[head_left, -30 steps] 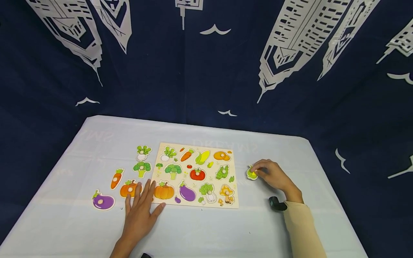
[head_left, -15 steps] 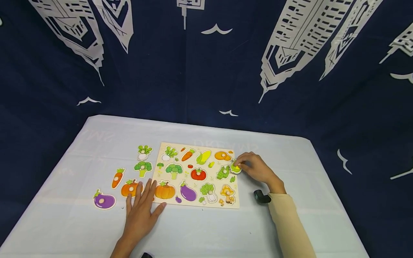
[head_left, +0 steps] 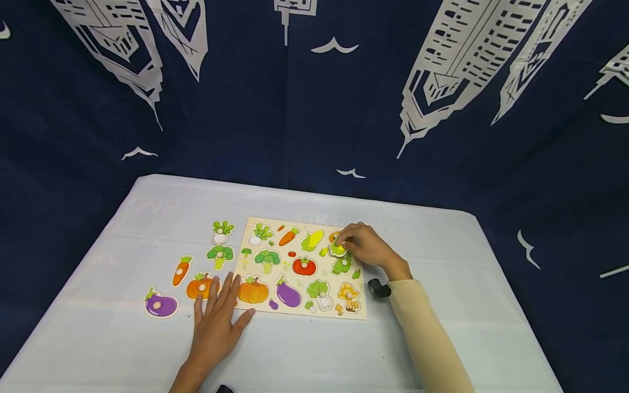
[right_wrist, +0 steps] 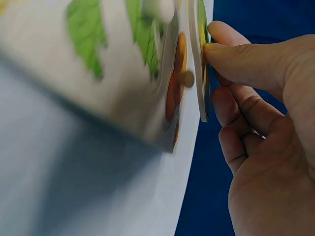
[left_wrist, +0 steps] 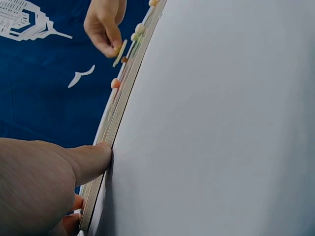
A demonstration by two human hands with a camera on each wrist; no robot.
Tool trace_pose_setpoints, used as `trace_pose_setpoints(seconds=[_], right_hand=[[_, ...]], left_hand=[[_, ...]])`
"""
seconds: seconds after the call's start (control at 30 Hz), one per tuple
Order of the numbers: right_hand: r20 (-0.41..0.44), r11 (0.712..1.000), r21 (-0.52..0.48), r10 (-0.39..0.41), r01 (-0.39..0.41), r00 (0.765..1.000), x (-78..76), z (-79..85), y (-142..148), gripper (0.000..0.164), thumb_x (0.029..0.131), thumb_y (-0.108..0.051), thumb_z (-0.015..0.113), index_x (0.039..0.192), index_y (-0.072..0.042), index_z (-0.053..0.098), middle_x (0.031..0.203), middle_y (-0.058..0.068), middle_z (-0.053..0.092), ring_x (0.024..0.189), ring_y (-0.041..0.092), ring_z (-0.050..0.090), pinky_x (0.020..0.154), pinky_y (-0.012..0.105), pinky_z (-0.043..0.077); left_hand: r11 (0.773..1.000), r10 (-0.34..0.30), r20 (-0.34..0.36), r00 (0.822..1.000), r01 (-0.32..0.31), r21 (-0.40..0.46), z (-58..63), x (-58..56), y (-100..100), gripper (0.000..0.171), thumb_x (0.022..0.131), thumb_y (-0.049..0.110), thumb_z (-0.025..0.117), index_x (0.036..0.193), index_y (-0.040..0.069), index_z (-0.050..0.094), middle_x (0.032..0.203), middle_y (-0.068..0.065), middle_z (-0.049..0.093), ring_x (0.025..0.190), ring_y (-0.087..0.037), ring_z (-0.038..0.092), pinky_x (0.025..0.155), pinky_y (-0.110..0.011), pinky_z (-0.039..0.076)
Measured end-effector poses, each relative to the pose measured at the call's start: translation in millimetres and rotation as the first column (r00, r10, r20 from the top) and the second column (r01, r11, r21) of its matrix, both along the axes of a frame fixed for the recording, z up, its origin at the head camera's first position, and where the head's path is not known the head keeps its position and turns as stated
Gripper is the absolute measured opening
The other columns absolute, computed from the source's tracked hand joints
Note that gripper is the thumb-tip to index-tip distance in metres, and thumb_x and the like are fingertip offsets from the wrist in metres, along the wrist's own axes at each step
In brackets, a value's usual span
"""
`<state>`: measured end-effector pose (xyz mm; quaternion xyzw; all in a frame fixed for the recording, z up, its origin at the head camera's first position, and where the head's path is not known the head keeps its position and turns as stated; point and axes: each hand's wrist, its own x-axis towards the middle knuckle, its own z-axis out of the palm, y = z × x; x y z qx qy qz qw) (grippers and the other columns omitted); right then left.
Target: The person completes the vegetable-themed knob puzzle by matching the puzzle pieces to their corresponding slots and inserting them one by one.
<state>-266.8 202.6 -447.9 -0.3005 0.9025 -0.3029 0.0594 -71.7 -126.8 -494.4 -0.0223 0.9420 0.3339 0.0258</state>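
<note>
My right hand (head_left: 369, 248) pinches a yellow-and-green corn puzzle piece (head_left: 337, 250) above the upper right of the wooden vegetable puzzle board (head_left: 325, 274). Seen edge-on in the right wrist view, the corn piece (right_wrist: 199, 64) sits between thumb and fingertips, beside the knobbed potato piece (right_wrist: 177, 81). My left hand (head_left: 214, 330) lies with spread, mostly straight fingers at the board's lower left corner. Its thumb (left_wrist: 93, 160) presses the board's edge in the left wrist view. The fingertips partly cover the pumpkin piece (head_left: 199, 286).
Left of the board lie loose pieces: an eggplant (head_left: 161, 304), a carrot (head_left: 181, 271), a broccoli (head_left: 219, 255) and a white radish (head_left: 223, 232). Knobbed tomato (head_left: 304, 266), cabbage (head_left: 319, 295) and mushroom (head_left: 348, 295) pieces sit in the board. A dark blue patterned cloth (head_left: 245, 125) hangs behind the white table (head_left: 427, 240).
My right hand has carried the corn piece leftward from the table right of the board to over its upper right part. The left hand stays in place on the board.
</note>
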Motion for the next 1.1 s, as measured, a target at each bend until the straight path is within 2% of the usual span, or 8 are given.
trace_pose_setpoints(seconds=[0.27,0.53,0.77,1.1], right_hand=[[-0.009,0.997,0.067,0.05,-0.049,0.999,-11.6,3.8,-35,0.018,0.094,0.001,0.064,0.098,-0.009,0.078,0.106,0.003,0.073,0.102,0.021,0.06,0.099,0.041,0.041],[-0.013,0.984,0.167,0.069,-0.066,0.998,-18.2,3.0,-63,0.018,0.095,-0.002,0.064,0.099,-0.012,0.079,0.111,0.004,0.073,0.108,0.024,0.059,0.105,0.045,0.04],[0.015,0.98,0.193,0.046,-0.048,0.999,-18.4,-4.0,-72,0.017,0.096,-0.006,0.065,0.101,-0.013,0.079,0.114,0.003,0.072,0.11,0.023,0.058,0.106,0.046,0.038],[0.006,0.977,0.21,0.022,-0.023,1.0,-16.8,-10.0,-77,0.015,0.097,-0.007,0.065,0.099,-0.016,0.076,0.114,0.001,0.072,0.106,0.021,0.057,0.102,0.044,0.039]], left_hand=[[1.0,0.001,0.001,1.0,-0.001,-0.011,0.4,-0.2,-1,0.084,0.092,0.03,0.071,0.159,0.005,0.025,0.166,-0.02,0.017,0.154,-0.043,-0.002,0.116,-0.067,-0.013],[1.0,0.001,-0.002,1.0,-0.001,0.003,-0.2,-0.2,-1,0.084,0.092,0.029,0.071,0.159,0.005,0.025,0.166,-0.02,0.018,0.154,-0.043,-0.001,0.116,-0.068,-0.013],[1.0,0.0,-0.005,1.0,0.0,0.008,0.0,-0.8,0,0.084,0.092,0.029,0.072,0.158,0.006,0.026,0.166,-0.02,0.018,0.154,-0.043,-0.001,0.115,-0.068,-0.013],[1.0,0.005,0.008,1.0,-0.005,0.005,-0.3,-1.1,-1,0.085,0.092,0.029,0.072,0.159,0.006,0.025,0.166,-0.019,0.017,0.154,-0.042,-0.002,0.115,-0.068,-0.013]])
